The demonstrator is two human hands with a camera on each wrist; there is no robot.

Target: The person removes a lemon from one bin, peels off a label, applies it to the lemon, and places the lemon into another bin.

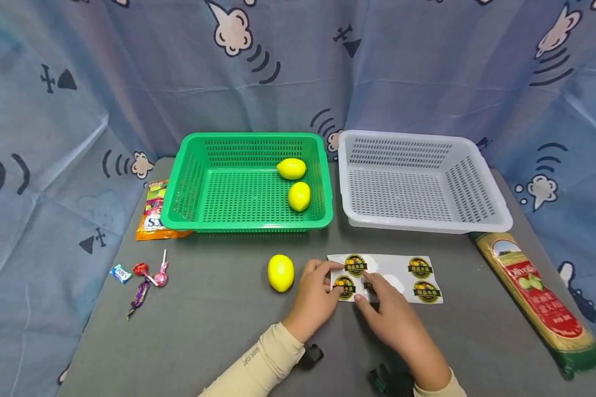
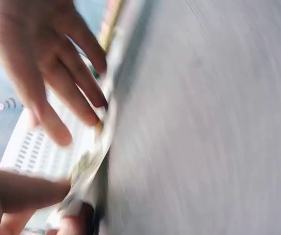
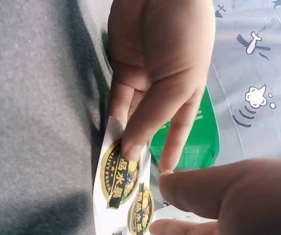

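Note:
A white sheet [image 1: 399, 264] bears several round black-and-gold fruit stickers, with bare patches between them. My left hand [image 1: 314, 303] pinches its left end; in the right wrist view the thumb presses on a sticker [image 3: 116, 178] with fingers behind the sheet. Over the middle of the sheet is my right hand [image 1: 392, 320], fingers extended and fingertips at a sticker's edge. In the left wrist view, the right hand [image 2: 52, 58] shows spread fingers against the sheet, blurred. One yellow lemon [image 1: 280, 273] lies left of my left hand.
Behind stand a green basket [image 1: 248, 226] holding two lemons [image 1: 299, 196] and a white basket [image 1: 422, 223]. An orange candy bag [image 1: 154, 215] sits partly under the green one. Wrapped candies [image 1: 140, 292] and lollipops [image 1: 160, 274] lie left, a long pasta packet [image 1: 531, 292] right.

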